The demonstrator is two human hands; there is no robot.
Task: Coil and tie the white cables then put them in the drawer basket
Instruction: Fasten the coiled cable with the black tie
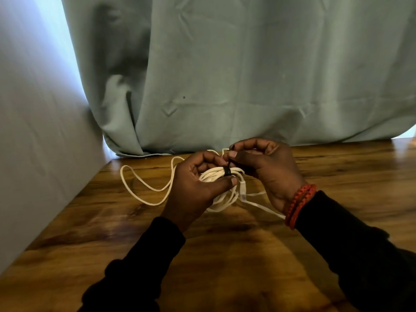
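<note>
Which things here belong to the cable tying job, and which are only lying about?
Job:
- coiled white cable, gripped by left hand
- black tie strap around it, pinched by right hand
- loose white cable loop

Lying about:
- grey-green curtain
- brown wooden table

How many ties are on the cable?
1. A black tie wraps the coiled cable held in the left hand; the right hand pinches its end. Others may hide behind the hands.
</note>
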